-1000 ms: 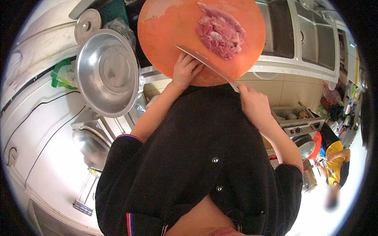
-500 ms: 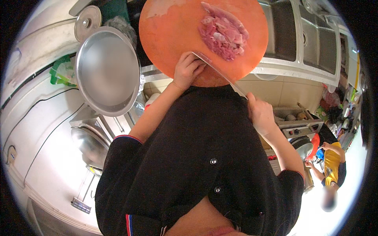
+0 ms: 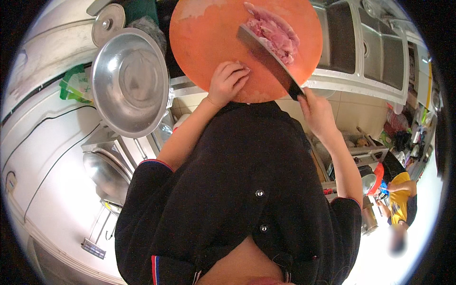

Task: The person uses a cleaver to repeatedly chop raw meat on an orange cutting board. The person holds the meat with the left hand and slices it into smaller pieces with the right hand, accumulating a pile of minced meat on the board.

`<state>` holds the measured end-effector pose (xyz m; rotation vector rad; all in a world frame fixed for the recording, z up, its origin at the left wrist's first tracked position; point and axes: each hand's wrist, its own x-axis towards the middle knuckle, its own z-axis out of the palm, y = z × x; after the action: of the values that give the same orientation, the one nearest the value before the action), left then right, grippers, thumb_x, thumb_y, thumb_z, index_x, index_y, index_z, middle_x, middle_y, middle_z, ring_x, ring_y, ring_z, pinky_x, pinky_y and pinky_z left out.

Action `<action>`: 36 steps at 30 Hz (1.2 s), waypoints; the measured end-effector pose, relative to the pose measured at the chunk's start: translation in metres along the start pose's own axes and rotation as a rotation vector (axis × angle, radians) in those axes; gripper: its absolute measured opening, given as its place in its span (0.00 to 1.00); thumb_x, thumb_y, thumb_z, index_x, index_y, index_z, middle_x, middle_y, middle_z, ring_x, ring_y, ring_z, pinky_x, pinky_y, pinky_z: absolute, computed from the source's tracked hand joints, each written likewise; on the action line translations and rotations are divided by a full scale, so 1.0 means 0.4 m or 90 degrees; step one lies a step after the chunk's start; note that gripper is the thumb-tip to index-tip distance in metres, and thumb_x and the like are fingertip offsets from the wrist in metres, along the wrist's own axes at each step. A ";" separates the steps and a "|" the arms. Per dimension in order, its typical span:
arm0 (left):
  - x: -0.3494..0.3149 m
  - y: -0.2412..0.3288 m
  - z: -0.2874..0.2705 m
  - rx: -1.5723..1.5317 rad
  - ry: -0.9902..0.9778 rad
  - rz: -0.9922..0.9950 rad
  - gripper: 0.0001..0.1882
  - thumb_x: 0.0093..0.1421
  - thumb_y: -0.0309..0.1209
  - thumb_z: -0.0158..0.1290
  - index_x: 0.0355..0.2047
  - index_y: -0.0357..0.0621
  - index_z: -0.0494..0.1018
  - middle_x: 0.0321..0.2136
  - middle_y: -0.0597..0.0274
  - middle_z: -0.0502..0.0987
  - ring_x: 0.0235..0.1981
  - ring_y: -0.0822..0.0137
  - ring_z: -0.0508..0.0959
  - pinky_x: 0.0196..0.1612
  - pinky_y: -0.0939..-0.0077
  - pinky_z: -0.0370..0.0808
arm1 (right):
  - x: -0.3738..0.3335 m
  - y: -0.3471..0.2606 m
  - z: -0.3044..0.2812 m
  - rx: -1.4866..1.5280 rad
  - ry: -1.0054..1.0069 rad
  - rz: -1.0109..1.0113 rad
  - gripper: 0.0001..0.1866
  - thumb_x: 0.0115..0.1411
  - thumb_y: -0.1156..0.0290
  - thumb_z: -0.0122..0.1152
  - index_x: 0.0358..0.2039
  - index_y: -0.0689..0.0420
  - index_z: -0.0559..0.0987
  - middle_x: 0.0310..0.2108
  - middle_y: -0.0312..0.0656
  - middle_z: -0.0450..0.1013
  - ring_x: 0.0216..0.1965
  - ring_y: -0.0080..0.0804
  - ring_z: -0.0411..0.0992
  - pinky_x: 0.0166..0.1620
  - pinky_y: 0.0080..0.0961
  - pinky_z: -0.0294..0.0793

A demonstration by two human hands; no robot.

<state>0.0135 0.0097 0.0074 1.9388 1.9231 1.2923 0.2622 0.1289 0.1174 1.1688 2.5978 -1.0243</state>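
My right hand is wrapped round the dark handle of a cleaver. Its wide blade is tilted over the orange round cutting board, along the near left side of a heap of cut raw meat. The blade covers part of the heap's near edge; whether they touch I cannot tell. My left hand rests at the board's near edge, apart from the cleaver, with fingers curled together. A small pinkish bit shows at its fingertips, too small to name.
Left of the board stands a large metal basin, with a round lid beyond it. A double sink adjoins the board on the right. A metal wok sits at lower left. Another person in a yellow top works at far right.
The cleaver has moved away from my left fingertips, up to the meat heap, and turned from edge-on to show its broad face. My right hand rose with it. My left hand barely moved.
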 end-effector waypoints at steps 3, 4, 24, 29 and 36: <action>-0.005 -0.007 0.005 0.014 -0.012 -0.009 0.11 0.46 0.25 0.62 0.32 0.43 0.77 0.34 0.60 0.75 0.40 0.56 0.74 0.43 0.64 0.73 | -0.044 -0.065 -0.017 -0.086 -0.053 -0.026 0.08 0.62 0.70 0.51 0.38 0.58 0.67 0.21 0.54 0.72 0.25 0.55 0.73 0.26 0.48 0.71; -0.005 -0.007 0.004 0.021 -0.018 -0.008 0.10 0.45 0.25 0.61 0.31 0.43 0.77 0.34 0.60 0.75 0.40 0.56 0.74 0.43 0.65 0.73 | -0.058 -0.064 -0.009 -0.084 -0.046 -0.048 0.06 0.59 0.73 0.51 0.36 0.57 0.66 0.22 0.52 0.72 0.24 0.54 0.73 0.25 0.47 0.72; -0.008 -0.013 -0.001 0.024 -0.044 -0.002 0.10 0.42 0.24 0.61 0.28 0.40 0.77 0.35 0.57 0.76 0.41 0.52 0.74 0.43 0.63 0.74 | -0.060 -0.059 0.043 -0.135 -0.130 -0.023 0.10 0.55 0.77 0.47 0.39 0.57 0.65 0.25 0.52 0.74 0.26 0.53 0.75 0.28 0.47 0.74; -0.004 -0.015 0.005 0.043 -0.028 -0.012 0.10 0.42 0.24 0.61 0.27 0.39 0.77 0.35 0.57 0.76 0.42 0.51 0.74 0.44 0.63 0.74 | 0.025 -0.085 0.073 -0.141 -0.130 -0.046 0.12 0.54 0.77 0.48 0.40 0.56 0.65 0.24 0.51 0.74 0.26 0.53 0.75 0.28 0.47 0.74; -0.008 -0.008 0.006 0.019 -0.020 -0.025 0.09 0.43 0.25 0.61 0.27 0.40 0.77 0.34 0.58 0.76 0.42 0.52 0.74 0.44 0.63 0.74 | -0.068 -0.023 0.059 -0.140 -0.123 -0.033 0.10 0.55 0.76 0.48 0.39 0.57 0.65 0.25 0.52 0.74 0.27 0.52 0.76 0.28 0.47 0.74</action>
<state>0.0130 0.0085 0.0024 1.9135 1.9658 1.2222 0.2708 0.0927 0.1142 0.9088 2.5212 -0.7902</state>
